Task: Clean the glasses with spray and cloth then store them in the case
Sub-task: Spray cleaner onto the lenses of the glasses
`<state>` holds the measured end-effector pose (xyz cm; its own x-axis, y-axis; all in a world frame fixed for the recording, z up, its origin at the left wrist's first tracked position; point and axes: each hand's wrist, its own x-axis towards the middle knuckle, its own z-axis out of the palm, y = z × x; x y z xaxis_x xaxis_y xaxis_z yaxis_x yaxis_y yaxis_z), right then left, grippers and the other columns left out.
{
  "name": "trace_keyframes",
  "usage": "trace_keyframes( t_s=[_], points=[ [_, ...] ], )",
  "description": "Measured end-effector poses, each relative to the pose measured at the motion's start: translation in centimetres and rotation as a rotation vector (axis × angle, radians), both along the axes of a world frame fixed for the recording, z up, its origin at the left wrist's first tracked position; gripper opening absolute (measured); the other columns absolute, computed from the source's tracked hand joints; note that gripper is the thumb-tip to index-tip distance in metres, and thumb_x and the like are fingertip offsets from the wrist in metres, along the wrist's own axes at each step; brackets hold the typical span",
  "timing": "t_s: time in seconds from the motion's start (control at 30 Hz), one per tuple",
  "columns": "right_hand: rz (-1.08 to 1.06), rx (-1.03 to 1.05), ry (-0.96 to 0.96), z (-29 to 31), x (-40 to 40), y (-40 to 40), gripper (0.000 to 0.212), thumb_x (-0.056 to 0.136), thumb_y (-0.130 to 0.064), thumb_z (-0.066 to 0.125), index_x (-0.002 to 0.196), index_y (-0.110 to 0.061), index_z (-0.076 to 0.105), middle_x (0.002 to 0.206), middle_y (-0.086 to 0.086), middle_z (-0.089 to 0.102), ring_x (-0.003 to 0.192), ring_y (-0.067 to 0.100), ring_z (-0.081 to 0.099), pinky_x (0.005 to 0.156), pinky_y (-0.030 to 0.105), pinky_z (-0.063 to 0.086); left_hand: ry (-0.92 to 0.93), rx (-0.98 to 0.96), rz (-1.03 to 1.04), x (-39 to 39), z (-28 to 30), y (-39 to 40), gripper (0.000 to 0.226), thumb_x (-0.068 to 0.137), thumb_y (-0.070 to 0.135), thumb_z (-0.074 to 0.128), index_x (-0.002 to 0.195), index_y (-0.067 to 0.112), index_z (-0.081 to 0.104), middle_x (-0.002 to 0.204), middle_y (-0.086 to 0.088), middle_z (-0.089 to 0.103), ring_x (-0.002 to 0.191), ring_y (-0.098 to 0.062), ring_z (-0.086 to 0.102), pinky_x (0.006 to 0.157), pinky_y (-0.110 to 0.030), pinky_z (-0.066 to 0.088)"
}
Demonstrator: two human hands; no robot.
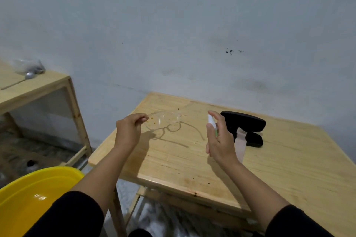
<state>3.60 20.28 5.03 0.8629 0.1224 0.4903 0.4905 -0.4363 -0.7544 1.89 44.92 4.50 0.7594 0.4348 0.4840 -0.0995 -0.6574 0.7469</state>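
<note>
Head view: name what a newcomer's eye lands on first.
The two hands over the wooden table: the left hand pinches clear, speckled glasses in the air, the right hand aims a small spray bottle at them. A bright yellow basin fills the lower left corner.

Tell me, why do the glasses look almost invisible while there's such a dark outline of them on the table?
Head view: the glasses are clear plastic, so they barely show against the pale wall, yet light from above casts their frame as a sharp dark shadow on the table. The left hand throws a shadow too. The wide lens bends the table edges, and the floor at lower left is blurred.
</note>
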Motion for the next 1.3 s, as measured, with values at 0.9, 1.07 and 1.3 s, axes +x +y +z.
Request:
trace_keyframes(
  t_s=[0.9, 1.07, 1.3],
  points=[
    [-0.128, -0.523, -0.076, 2.8, 1.1, 1.7, 0.034, 0.099, -0.029, 0.026, 0.132, -0.024, 0.032, 0.090, 0.013, 0.059, 0.076, 0.035, 0.054, 0.064, 0.036, 0.037, -0.012, -0.195, -0.230, -0.5, 3.8, -3.9, 0.014, 0.087, 0.009, 0.061, 0.083, 0.018, 0.072, 0.076, 0.005, 0.070, 0.069, 0.014, 0.062, 0.075, -0.005, 0.044],
    [0.020, -0.526, -0.059, 2.7, -0.3, 3.6, 0.041, 0.099, -0.036, 0.026, 0.139, -0.038, 0.026, 0.112, 0.010, 0.060, 0.099, 0.036, 0.058, 0.084, 0.042, 0.046, -0.005, -0.222, -0.239, -0.3, 4.1, -4.7, 0.015, 0.088, 0.010, 0.060, 0.082, 0.019, 0.071, 0.079, 0.002, 0.070, 0.078, 0.001, 0.065, 0.072, -0.007, 0.045],
    [0.027, -0.424, -0.078, 2.9, -0.7, 4.2, 0.031, 0.098, -0.028, 0.029, 0.129, -0.028, 0.033, 0.091, 0.009, 0.060, 0.083, 0.036, 0.057, 0.069, 0.037, 0.042, -0.024, -0.236, -0.240, -0.5, 4.6, -4.7, 0.018, 0.087, 0.010, 0.060, 0.079, 0.022, 0.070, 0.077, 0.004, 0.070, 0.073, 0.007, 0.064, 0.071, -0.004, 0.044]
  ],
)
